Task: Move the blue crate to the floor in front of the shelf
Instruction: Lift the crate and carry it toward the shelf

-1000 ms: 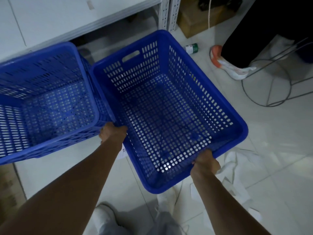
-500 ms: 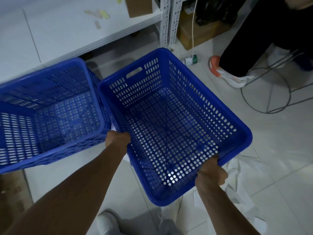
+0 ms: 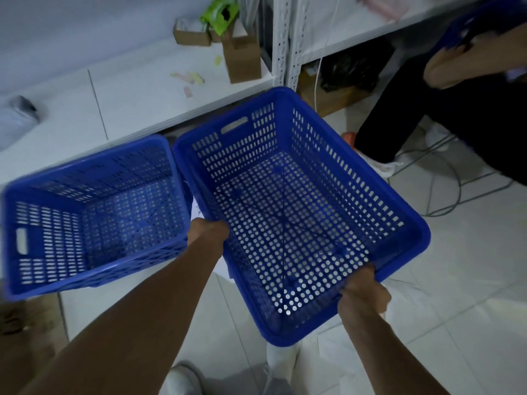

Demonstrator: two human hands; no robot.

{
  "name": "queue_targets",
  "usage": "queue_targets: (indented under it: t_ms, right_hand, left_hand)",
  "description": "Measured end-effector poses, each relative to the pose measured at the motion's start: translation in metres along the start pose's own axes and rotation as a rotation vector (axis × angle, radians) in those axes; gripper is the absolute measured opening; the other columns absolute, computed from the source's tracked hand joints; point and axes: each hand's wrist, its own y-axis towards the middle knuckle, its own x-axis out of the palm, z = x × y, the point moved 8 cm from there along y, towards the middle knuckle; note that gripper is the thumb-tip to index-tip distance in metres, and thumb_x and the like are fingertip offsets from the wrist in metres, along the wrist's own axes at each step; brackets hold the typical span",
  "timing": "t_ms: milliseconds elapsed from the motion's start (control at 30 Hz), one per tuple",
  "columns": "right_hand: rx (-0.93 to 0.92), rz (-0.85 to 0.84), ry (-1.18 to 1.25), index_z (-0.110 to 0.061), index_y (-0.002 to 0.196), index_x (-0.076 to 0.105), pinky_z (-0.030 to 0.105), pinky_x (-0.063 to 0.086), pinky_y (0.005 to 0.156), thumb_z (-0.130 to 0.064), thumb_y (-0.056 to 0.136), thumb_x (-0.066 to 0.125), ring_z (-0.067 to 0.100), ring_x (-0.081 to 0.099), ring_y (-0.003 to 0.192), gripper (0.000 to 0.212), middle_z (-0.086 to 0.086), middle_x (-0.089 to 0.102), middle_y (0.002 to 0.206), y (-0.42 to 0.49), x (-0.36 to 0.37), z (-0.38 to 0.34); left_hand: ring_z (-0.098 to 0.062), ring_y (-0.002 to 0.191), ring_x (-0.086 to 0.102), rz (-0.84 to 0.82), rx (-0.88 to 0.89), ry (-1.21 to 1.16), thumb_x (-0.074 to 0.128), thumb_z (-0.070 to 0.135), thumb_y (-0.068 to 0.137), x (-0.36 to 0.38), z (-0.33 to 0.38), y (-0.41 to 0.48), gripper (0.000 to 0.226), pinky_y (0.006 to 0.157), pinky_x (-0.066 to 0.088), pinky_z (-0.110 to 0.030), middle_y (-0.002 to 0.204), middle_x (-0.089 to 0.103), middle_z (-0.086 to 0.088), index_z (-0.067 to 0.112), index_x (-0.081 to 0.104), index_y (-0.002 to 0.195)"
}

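Observation:
An empty blue perforated crate (image 3: 302, 195) fills the middle of the view, in front of the white shelf (image 3: 148, 89). My left hand (image 3: 208, 233) grips its left rim and my right hand (image 3: 363, 293) grips its near right rim. Whether its base touches the tiled floor (image 3: 445, 295) I cannot tell. A second, identical blue crate (image 3: 94, 212) sits just to its left, their rims nearly touching.
Cardboard boxes (image 3: 242, 58) and a green bag (image 3: 219, 12) sit on the shelf. Another person (image 3: 445, 109) in dark trousers stands at the right, with cables (image 3: 445, 195) on the floor by their white shoe. Crumpled paper (image 3: 399, 309) lies near my feet.
The view has tilted up, so more of the shelf shows and both crates sit lower in the frame. My hands keep the same hold on the crate.

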Motion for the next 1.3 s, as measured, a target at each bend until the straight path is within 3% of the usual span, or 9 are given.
queue_targets:
  t_ms: [167, 267, 333, 433, 567, 667, 967, 1167, 1300]
  right_hand:
    - [-0.044, -0.037, 0.024, -0.01, 0.125, 0.053, 0.035, 0.05, 0.068, -0.057, 0.092, 0.055, 0.029, 0.062, 0.084, 0.058, 0.008, 0.065, 0.105, -0.036, -0.014, -0.037]
    - [-0.074, -0.076, 0.085, -0.008, 0.126, 0.054, 0.034, 0.046, 0.068, -0.053, 0.093, 0.059, 0.024, 0.057, 0.073, 0.056, 0.004, 0.061, 0.096, -0.055, -0.015, -0.061]
    - [-0.099, -0.1, 0.086, -0.007, 0.127, 0.054, 0.033, 0.044, 0.068, -0.05, 0.093, 0.059, 0.023, 0.055, 0.069, 0.056, 0.003, 0.056, 0.09, -0.066, -0.013, -0.075]
    - [-0.117, -0.115, 0.076, -0.007, 0.127, 0.055, 0.034, 0.045, 0.068, -0.047, 0.093, 0.059, 0.028, 0.058, 0.08, 0.053, 0.007, 0.059, 0.098, -0.082, -0.009, -0.085]
    - [-0.111, -0.142, 0.078, -0.008, 0.131, 0.054, 0.034, 0.046, 0.073, -0.041, 0.094, 0.06, 0.028, 0.057, 0.086, 0.05, 0.008, 0.061, 0.108, -0.105, 0.0, -0.086]
    - [-0.137, -0.161, 0.063, -0.008, 0.132, 0.052, 0.034, 0.046, 0.073, -0.041, 0.093, 0.06, 0.028, 0.056, 0.087, 0.052, 0.009, 0.061, 0.111, -0.126, 0.007, -0.09]
    - [-0.205, -0.218, -0.058, -0.008, 0.129, 0.054, 0.036, 0.048, 0.072, -0.048, 0.088, 0.06, 0.029, 0.06, 0.086, 0.057, 0.01, 0.063, 0.108, -0.195, 0.051, -0.079]
    - [-0.277, -0.267, -0.15, -0.002, 0.125, 0.055, 0.039, 0.046, 0.07, -0.051, 0.091, 0.056, 0.033, 0.058, 0.083, 0.059, 0.013, 0.06, 0.098, -0.238, 0.092, -0.056]
    - [-0.314, -0.281, -0.263, 0.002, 0.12, 0.059, 0.038, 0.044, 0.066, -0.049, 0.094, 0.053, 0.032, 0.056, 0.078, 0.057, 0.015, 0.059, 0.096, -0.287, 0.134, -0.027]
  left_hand:
    - [-0.034, 0.082, 0.062, -0.011, 0.026, -0.014, 0.065, 0.012, 0.082, -0.035, 0.032, -0.031, 0.015, 0.078, 0.059, -0.042, 0.09, 0.058, -0.014, 0.005, 0.053, 0.088]
    - [-0.037, 0.09, 0.065, -0.023, 0.039, -0.037, 0.065, 0.013, 0.079, -0.055, 0.048, -0.046, 0.023, 0.083, 0.061, -0.048, 0.096, 0.06, -0.015, 0.006, 0.054, 0.098]
    - [-0.037, 0.09, 0.066, -0.039, 0.052, -0.047, 0.063, 0.014, 0.079, -0.068, 0.054, -0.053, 0.027, 0.079, 0.061, -0.045, 0.095, 0.061, -0.014, 0.006, 0.053, 0.103]
    - [-0.036, 0.088, 0.064, -0.034, 0.067, -0.094, 0.062, 0.015, 0.082, -0.089, 0.058, -0.06, 0.027, 0.079, 0.06, -0.043, 0.088, 0.056, -0.01, 0.008, 0.05, 0.105]
    - [-0.033, 0.081, 0.063, -0.041, 0.048, -0.132, 0.058, 0.014, 0.083, -0.117, 0.055, -0.06, 0.028, 0.061, 0.055, -0.036, 0.093, 0.06, -0.012, 0.007, 0.053, 0.11]
    - [-0.035, 0.085, 0.065, -0.03, 0.05, -0.184, 0.059, 0.012, 0.081, -0.139, 0.056, -0.056, 0.033, 0.068, 0.059, -0.04, 0.098, 0.062, -0.014, 0.006, 0.055, 0.114]
    - [-0.033, 0.082, 0.062, 0.056, 0.036, -0.252, 0.059, 0.01, 0.086, -0.227, 0.041, -0.032, 0.022, 0.069, 0.057, -0.039, 0.087, 0.057, -0.01, 0.007, 0.054, 0.107]
    - [-0.026, 0.069, 0.057, 0.107, -0.043, -0.337, 0.058, 0.009, 0.088, -0.288, 0.004, -0.009, 0.02, 0.05, 0.046, -0.033, 0.084, 0.055, -0.009, 0.007, 0.051, 0.107]
    - [-0.031, 0.079, 0.063, 0.147, -0.108, -0.367, 0.058, 0.01, 0.084, -0.352, -0.036, 0.011, 0.03, 0.06, 0.053, -0.038, 0.09, 0.059, -0.012, 0.006, 0.055, 0.113]
